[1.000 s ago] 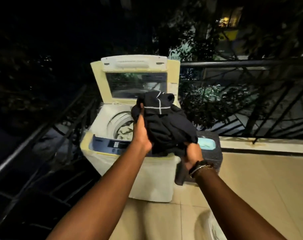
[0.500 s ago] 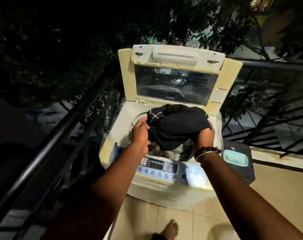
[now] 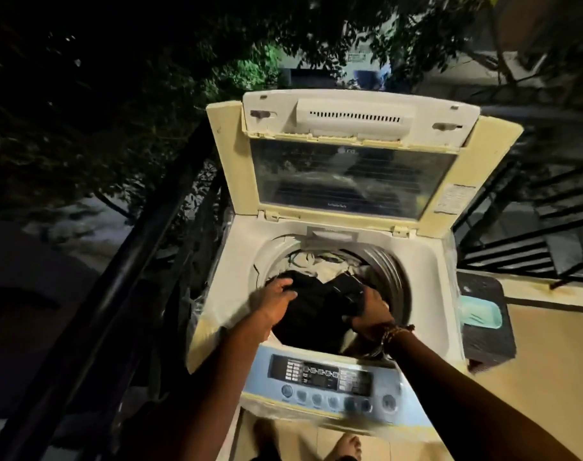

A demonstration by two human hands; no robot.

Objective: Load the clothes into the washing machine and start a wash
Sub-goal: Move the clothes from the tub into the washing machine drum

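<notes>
A cream top-loading washing machine [image 3: 426, 287] stands before me with its glass lid [image 3: 350, 174] raised upright. A black garment [image 3: 316, 311] lies in the mouth of the drum, on top of pale clothes [image 3: 330, 269] at the back. My left hand [image 3: 273, 299] grips the garment's left side. On the garment's right side my right hand [image 3: 370, 312], with a beaded wristband, holds a fold of it. Both hands reach inside the drum opening. The blue control panel [image 3: 320, 384] with its buttons sits at the machine's near edge.
A black metal railing [image 3: 123, 261] runs along the left and behind the machine, with dark trees beyond. A dark stand with a pale green tray [image 3: 481, 312] sits right of the machine. The tiled floor [image 3: 543, 361] spreads to the right. My bare feet [image 3: 346, 444] show below.
I have stepped up to the machine, and both hands have lowered the black garment from above the opening down into the drum.
</notes>
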